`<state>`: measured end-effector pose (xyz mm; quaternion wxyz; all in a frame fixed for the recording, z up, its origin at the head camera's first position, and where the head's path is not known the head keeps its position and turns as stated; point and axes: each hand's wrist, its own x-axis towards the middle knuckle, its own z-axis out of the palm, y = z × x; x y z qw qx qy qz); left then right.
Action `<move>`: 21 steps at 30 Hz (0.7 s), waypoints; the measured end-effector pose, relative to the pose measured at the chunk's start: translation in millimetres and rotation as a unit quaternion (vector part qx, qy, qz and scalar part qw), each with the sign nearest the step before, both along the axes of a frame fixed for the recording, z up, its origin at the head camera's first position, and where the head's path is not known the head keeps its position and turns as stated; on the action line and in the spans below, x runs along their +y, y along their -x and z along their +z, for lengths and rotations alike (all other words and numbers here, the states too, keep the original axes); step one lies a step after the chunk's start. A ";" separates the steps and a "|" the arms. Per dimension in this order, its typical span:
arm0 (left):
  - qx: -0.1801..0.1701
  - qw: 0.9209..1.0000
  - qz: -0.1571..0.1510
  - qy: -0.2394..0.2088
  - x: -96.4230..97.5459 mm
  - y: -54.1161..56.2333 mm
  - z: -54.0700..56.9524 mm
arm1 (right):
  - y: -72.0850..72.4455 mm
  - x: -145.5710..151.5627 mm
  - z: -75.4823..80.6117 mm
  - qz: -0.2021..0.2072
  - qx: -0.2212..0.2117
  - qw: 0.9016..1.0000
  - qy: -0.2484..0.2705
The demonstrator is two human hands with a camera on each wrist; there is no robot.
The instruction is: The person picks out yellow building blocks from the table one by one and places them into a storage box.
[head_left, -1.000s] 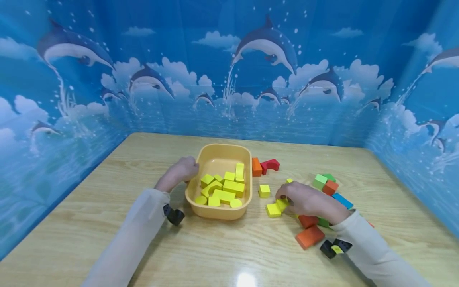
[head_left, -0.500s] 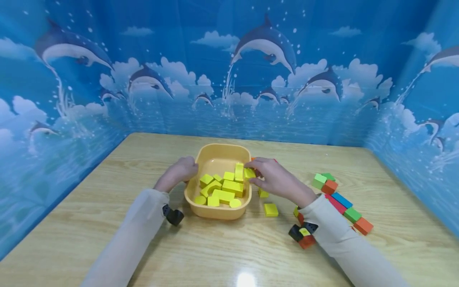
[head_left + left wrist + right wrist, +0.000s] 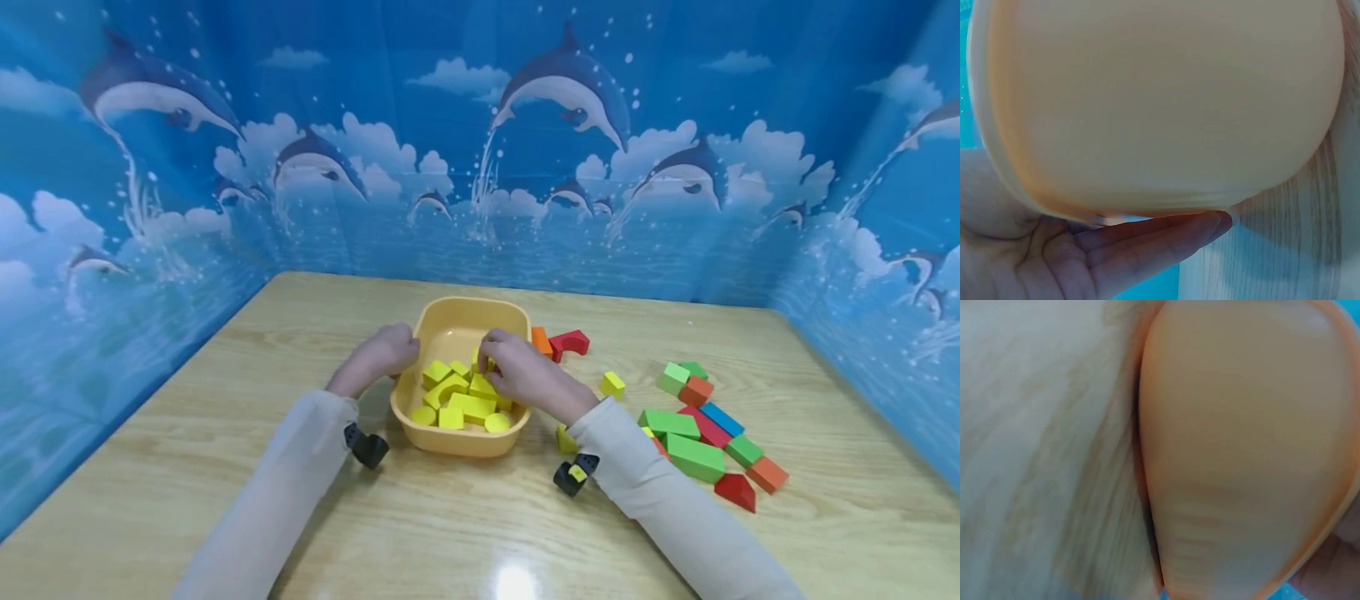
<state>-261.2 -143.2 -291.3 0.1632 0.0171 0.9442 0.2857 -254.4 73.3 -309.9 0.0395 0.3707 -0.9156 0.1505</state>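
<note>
A yellow plastic tub stands on the table with several yellow blocks inside. My left hand grips its left rim; in the left wrist view the fingers lie along the outer wall. My right hand is over the tub's right half, its bent fingers pinching a yellow block low among the others, mostly hidden by the hand. In the right wrist view the tub's outer wall fills most of the picture, with part of the hand at the lower right edge.
Right of the tub lie a red arch block, an orange block and a yellow cube. A yellow block is partly under the right wrist. Green blocks, a blue block and red ones lie farther right.
My right hand has gone from the loose yellow blocks on the table, leftward over the tub's rim with a yellow block, and now into the tub. The left hand keeps its grip.
</note>
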 end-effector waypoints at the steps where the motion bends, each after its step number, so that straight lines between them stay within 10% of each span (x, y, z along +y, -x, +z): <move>1: 0.000 1.000 -0.002 0.002 0.0 0.4 0.3 | 0.0 -0.1 -1.0 -0.001 0.000 1.000 0.000; 21: 0.000 1.000 -0.004 0.012 0.4 1.4 -0.5 | -2.0 -0.2 -3.3 -0.019 -0.017 0.998 -0.048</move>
